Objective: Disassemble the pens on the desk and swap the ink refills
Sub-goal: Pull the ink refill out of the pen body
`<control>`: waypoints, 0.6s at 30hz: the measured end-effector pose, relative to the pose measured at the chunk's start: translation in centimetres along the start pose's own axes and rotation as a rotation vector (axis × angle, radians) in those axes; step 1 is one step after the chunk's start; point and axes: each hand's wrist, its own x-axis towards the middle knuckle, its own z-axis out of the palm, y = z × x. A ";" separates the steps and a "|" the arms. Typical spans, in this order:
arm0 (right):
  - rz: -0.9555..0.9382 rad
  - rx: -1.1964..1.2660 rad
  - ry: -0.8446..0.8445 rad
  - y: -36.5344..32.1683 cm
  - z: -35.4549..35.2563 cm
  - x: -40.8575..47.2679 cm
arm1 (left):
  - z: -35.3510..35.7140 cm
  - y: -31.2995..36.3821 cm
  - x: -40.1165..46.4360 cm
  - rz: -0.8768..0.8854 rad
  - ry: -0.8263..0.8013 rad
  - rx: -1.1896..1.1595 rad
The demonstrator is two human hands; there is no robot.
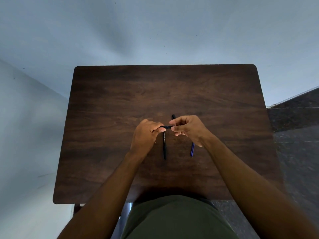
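Both my hands hold a short dark pen part (pixel 167 127) level above the middle of the dark wooden desk (pixel 110 104). My left hand (pixel 146 135) grips its left end. My right hand (pixel 187 129) pinches its right end. Below them a black pen barrel (pixel 164 147) with white lettering lies lengthwise on the desk. A blue pen (pixel 192 150) lies to its right, its upper half hidden under my right hand. A black piece (pixel 173 116) pokes out just beyond my right fingers.
The desk stands against a pale wall (pixel 155 31). Dark tiled floor (pixel 296 135) shows to the right of the desk. My torso in a green shirt (pixel 176 219) is at the desk's near edge.
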 end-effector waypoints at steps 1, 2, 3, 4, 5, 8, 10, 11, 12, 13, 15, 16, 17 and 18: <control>0.013 0.019 -0.025 -0.1 0.1 -0.1 | 0.0 0.1 0.0 0.000 0.003 -0.008; 0.029 0.017 -0.044 -0.2 0.2 -0.1 | -0.1 0.1 -0.1 0.001 0.010 -0.021; 0.048 -0.002 -0.053 -0.3 0.4 -0.1 | -0.1 0.2 -0.2 0.000 0.013 -0.033; 0.062 -0.035 -0.049 -0.4 0.5 -0.2 | -0.2 0.4 -0.2 -0.001 0.012 -0.036; 0.071 -0.063 -0.038 -0.4 0.6 -0.1 | -0.2 0.4 -0.1 0.000 0.009 -0.034; 0.038 -0.070 -0.003 -0.3 0.9 -0.2 | -0.4 0.6 -0.2 -0.006 0.018 -0.044; 0.009 -0.046 0.013 -0.1 0.8 -0.1 | -0.6 0.8 -0.2 -0.006 0.038 -0.059; -0.005 -0.041 0.017 -0.1 0.8 -0.1 | -0.6 0.8 -0.2 -0.004 0.043 -0.058; -0.016 -0.040 0.018 -0.1 0.7 -0.1 | -0.7 0.9 -0.2 -0.005 0.042 -0.050; -0.021 -0.036 0.016 -0.2 0.7 -0.1 | -0.8 0.9 -0.2 -0.011 0.039 -0.044; -0.022 -0.012 0.005 -0.4 0.6 -0.3 | -0.8 0.9 -0.1 -0.017 0.035 -0.035; -0.014 0.011 -0.012 -0.5 0.6 -0.4 | -0.8 0.9 -0.1 -0.016 0.039 -0.038; 0.003 0.038 -0.036 -0.6 0.6 -0.4 | -0.8 0.9 -0.2 -0.020 0.045 -0.053; 0.024 0.053 -0.057 -0.7 0.7 -0.5 | -0.9 1.1 -0.2 -0.025 0.050 -0.069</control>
